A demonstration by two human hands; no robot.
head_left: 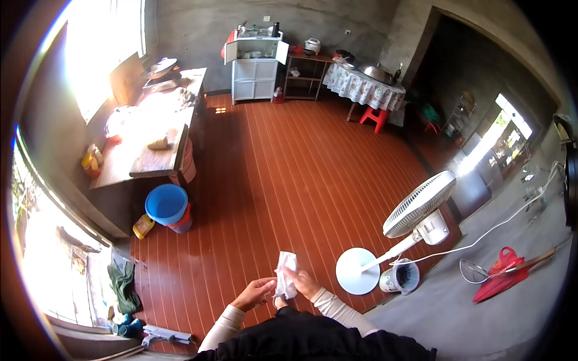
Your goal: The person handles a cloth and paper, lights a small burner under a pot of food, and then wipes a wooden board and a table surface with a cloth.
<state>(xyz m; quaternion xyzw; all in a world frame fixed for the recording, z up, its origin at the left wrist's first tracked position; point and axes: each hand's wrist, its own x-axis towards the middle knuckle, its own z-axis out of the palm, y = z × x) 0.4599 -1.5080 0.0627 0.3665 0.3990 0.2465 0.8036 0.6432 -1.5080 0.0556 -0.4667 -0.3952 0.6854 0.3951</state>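
Note:
In front of my body, low in the head view, is a thin white crumpled sheet (288, 262); whether it is tissue or plastic I cannot tell. My right hand (304, 284) is closed on its right side, thumb and fingers pressing it. From the left, my left hand (255, 294) meets the sheet's left edge with bent fingers drawn together. What those fingertips pinch, if anything, is too small to make out. Both forearms are in light sleeves, above dark clothing.
A white standing fan (415, 207) and a waste bin (400, 277) stand at right. A blue bucket (167, 204) sits by the wooden worktable (120, 163) at left. Farther back are a white cabinet (254, 78) and a cloth-covered table (361, 83). The fan's cord (481, 240) runs right.

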